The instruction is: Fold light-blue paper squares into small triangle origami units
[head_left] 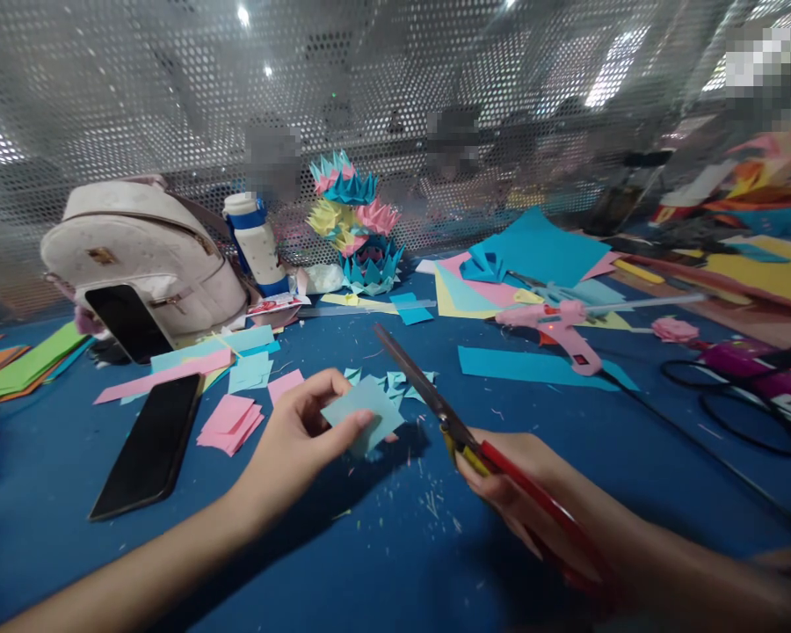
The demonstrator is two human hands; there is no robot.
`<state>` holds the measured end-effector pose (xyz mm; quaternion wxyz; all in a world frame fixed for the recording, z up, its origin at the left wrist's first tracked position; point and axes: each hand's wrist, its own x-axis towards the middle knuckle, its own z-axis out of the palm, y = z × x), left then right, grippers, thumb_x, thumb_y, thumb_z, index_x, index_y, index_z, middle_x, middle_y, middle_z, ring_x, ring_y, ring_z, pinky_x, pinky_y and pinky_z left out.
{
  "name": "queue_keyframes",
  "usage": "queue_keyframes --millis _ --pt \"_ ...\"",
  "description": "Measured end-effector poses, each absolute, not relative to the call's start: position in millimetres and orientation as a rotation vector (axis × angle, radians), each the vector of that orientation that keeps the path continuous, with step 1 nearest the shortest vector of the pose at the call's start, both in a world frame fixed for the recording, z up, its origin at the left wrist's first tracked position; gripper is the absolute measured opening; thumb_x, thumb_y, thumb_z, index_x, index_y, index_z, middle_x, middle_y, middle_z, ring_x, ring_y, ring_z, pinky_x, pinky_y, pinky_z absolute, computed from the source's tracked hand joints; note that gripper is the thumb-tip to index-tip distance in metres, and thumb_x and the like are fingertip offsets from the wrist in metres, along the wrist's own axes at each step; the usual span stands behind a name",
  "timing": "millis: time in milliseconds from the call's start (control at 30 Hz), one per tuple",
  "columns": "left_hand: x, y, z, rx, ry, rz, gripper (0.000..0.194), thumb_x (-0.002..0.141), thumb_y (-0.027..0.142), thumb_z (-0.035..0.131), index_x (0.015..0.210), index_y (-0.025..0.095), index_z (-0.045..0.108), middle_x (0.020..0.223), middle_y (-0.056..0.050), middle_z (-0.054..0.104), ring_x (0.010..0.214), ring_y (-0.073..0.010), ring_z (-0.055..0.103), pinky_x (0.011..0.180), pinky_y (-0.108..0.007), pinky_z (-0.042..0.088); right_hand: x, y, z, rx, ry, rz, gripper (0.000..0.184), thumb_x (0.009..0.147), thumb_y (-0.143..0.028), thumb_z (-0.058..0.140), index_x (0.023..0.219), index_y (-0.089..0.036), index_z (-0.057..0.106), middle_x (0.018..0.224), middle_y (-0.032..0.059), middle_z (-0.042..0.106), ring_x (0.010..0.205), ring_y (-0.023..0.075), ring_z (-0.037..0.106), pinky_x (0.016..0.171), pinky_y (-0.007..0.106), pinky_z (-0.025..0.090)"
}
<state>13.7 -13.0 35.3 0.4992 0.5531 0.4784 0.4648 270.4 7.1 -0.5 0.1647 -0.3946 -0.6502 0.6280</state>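
Between thumb and fingers, my left hand pinches a light blue paper square above the table. My right hand is wrapped round a pair of scissors with red and yellow handles. Their blades look closed and point up and away, to the right of the square and apart from it. Behind the square lie small folded light blue pieces, partly covered by it. Pink paper squares are stacked to the left of my left hand, with light blue squares just beyond them.
Left of me are a black phone, a pale backpack with another phone leaning on it, and a bottle. Folded paper flowers stand at the back. A pink glue gun with a trailing cord lies right, near blue sheets.
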Motion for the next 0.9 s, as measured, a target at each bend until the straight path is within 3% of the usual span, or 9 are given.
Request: queue_keyframes --millis 67,167,233,333,467,633,700,900 --pt "12.4 -10.8 32.8 1.297 1.15 1.145 0.028 0.084 0.034 0.071 0.078 0.02 0.048 0.068 0.004 0.056 0.06 -0.0095 0.053 0.053 -0.018 0.038 272.2 9.7 3.8 -0.968 -1.937 1.689 0.057 0.089 -0.075 0.044 0.076 -0.019 0.044 0.058 -0.0061 0.04 0.044 0.0059 0.036 0.038 0.017 0.03" --pt "11.1 -9.8 31.2 1.271 1.142 1.162 0.024 0.083 0.033 0.072 0.081 0.02 0.052 0.065 0.005 0.053 0.058 -0.0086 0.05 0.055 -0.018 0.04 273.0 10.0 12.7 -0.761 -2.029 1.555 0.059 0.09 -0.076 0.043 0.075 -0.018 0.047 0.067 -0.0016 0.046 0.058 0.0101 0.048 0.06 0.026 0.053" --pt "10.6 -9.8 31.6 1.261 1.15 1.159 0.022 0.082 0.034 0.073 0.082 0.018 0.058 0.068 0.003 0.057 0.058 -0.0091 0.05 0.055 -0.019 0.042 272.4 7.4 17.9 -0.752 -2.001 1.59 0.06 0.09 -0.076 0.042 0.076 -0.018 0.048 0.07 0.0 0.048 0.062 0.0118 0.051 0.068 0.03 0.055" --pt "9.7 -9.9 32.7 1.252 1.181 1.168 0.021 0.082 0.036 0.073 0.085 0.016 0.066 0.076 -0.001 0.063 0.064 -0.0109 0.053 0.058 -0.02 0.043 271.8 2.2 20.5 -0.821 -1.948 1.619 0.062 0.089 -0.078 0.04 0.078 -0.018 0.05 0.075 0.0014 0.049 0.066 0.012 0.051 0.068 0.028 0.054" --pt "8.0 -10.2 33.1 1.254 1.222 1.209 0.027 0.082 0.041 0.072 0.081 0.015 0.066 0.075 -0.002 0.061 0.067 -0.0124 0.053 0.059 -0.021 0.043 272.6 -0.2 13.9 -0.871 -1.981 1.614 0.064 0.087 -0.08 0.039 0.076 -0.018 0.048 0.073 -0.0004 0.044 0.061 0.01 0.043 0.054 0.021 0.049" --pt "6.4 -12.8 34.3 1.273 1.263 1.234 0.031 0.082 0.045 0.073 0.075 0.015 0.064 0.07 0.0 0.056 0.059 -0.01 0.046 0.053 -0.02 0.038 267.9 -1.3 14.5 -0.848 -2.159 1.608 0.058 0.091 -0.074 0.04 0.072 -0.019 0.041 0.064 -0.0037 0.038 0.051 0.0074 0.032 0.04 0.018 0.031" --pt "6.2 -14.1 35.4 1.29 1.266 1.226 0.032 0.082 0.044 0.073 0.073 0.015 0.063 0.069 0.0 0.055 0.058 -0.0096 0.045 0.052 -0.02 0.037 263.7 -3.0 19.8 -0.829 -2.203 1.516 0.063 0.09 -0.078 0.036 0.068 -0.019 0.037 0.064 -0.0026 0.039 0.054 0.0084 0.03 0.041 0.019 0.027" --pt "7.2 -16.8 37.0 1.307 1.261 1.183 0.028 0.081 0.041 0.074 0.075 0.015 0.065 0.066 0.002 0.054 0.057 -0.0097 0.048 0.052 -0.019 0.039 256.7 -4.9 30.3 -0.817 -2.229 1.516 0.063 0.091 -0.075 0.036 0.065 -0.018 0.039 0.063 -0.0021 0.041 0.058 0.0097 0.032 0.049 0.021 0.032"
